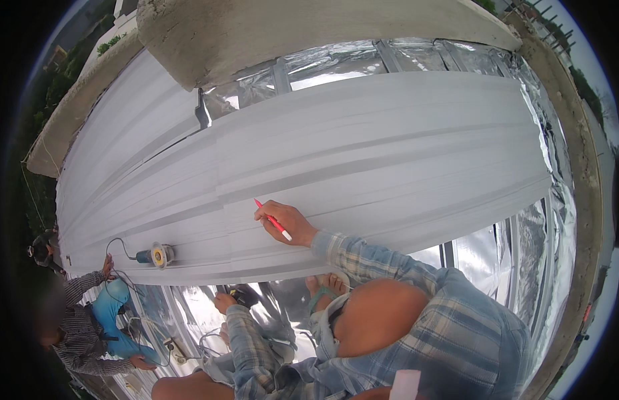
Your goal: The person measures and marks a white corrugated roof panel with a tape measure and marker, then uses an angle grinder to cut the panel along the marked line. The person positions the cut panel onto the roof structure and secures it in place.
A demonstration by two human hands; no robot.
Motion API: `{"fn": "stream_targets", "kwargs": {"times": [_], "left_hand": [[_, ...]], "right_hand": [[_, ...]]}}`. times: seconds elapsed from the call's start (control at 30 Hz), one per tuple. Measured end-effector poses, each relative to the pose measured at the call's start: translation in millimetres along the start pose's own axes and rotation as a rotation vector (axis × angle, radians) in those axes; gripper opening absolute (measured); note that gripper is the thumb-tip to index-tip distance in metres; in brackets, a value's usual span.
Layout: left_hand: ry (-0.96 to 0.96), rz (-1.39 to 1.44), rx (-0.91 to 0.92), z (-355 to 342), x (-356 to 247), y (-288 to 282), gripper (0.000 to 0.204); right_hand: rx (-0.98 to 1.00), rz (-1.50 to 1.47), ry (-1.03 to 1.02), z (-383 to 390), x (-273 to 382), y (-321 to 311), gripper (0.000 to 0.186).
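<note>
Ribbed roofing (389, 140) lies beneath the right hand (292, 222) gripping a red pen (277, 225)

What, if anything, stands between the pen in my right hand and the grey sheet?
Nothing visible stands between the red pen, held in the right hand, and the grey sheet. The grinder lies on the sheet, well to the left. Whether the pen's tip touches, I cannot tell.

Below right of the grinder (144, 257): dark object (245, 294) at your left hand (224, 303), kind unclear. Below left: co-worker's head (48, 317), blurred.
</note>
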State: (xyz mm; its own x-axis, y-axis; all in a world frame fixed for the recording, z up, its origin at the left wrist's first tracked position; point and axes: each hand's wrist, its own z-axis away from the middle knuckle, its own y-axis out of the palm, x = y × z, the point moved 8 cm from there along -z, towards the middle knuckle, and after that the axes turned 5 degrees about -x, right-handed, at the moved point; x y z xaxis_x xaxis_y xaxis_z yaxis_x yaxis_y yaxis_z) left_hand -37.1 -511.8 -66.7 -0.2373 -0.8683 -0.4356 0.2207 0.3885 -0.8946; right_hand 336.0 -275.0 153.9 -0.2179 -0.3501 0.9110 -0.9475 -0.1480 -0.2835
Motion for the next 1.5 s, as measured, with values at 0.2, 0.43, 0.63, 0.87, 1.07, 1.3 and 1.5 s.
{"fn": "stream_targets", "kwargs": {"times": [0.2,0.43,0.63,0.87,1.07,1.3,1.5], "left_hand": [[0.074,0.067,0.104,14,-4,14,0.049],[-0.209,0.906,0.52,54,-98,-18,0.07],[0.344,0.833,0.776,108,-234,-105,0.099],[0.48,0.698,0.698,113,-235,-106,0.126],[0.437,0.681,0.739,118,-230,-106,0.131],[0.42,0.641,0.875,121,-216,-94,0.106],[0.247,0.546,1.104,125,-162,-99,0.049]], "right_hand": [[0.015,-0.034,-0.004,5,3,-5,0.015],[0.155,-0.122,-0.037,12,6,7,0.017],[0.348,-0.496,-0.121,0,75,95,0.034],[0.417,-0.479,-0.164,18,80,121,0.042],[0.435,-0.499,-0.09,24,79,125,0.036],[0.537,-0.532,0.141,12,65,116,0.023],[0.438,-0.757,0.596,-43,29,83,0.026]]}}
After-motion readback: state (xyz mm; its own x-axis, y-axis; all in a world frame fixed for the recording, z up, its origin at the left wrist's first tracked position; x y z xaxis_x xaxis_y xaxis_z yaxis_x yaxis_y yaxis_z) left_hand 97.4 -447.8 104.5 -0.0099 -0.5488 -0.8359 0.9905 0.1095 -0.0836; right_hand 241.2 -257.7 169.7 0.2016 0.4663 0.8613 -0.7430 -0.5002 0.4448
